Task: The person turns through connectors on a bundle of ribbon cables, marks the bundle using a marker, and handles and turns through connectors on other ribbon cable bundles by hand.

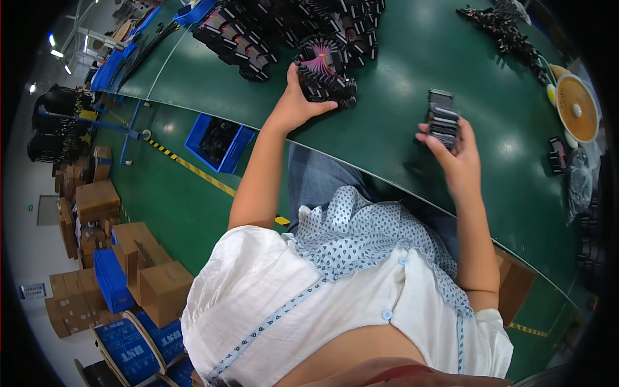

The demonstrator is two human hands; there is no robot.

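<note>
Holding a black stack (442, 117) over the green table (380, 138), right hand (460, 161) closed on it.
I judge it light and rigid but liable to slide apart; best gripped across both sides. My left hand (298, 111) cups a pink-wired bundle (321, 63); fingers partly hidden, grip cannot be told. Stack's underside unseen.

Tabletop (380, 122) smooth, dark green, semi-glossy, throwing back blurred highlights; small black pieces in the stack (443, 119) look like plastic with a slight sheen. Boxes (98, 200) matt brown cardboard; bin (221, 143) smooth blue plastic. Shirt (258, 271) soft white cloth, apron (361, 226) matt printed cloth.
</note>
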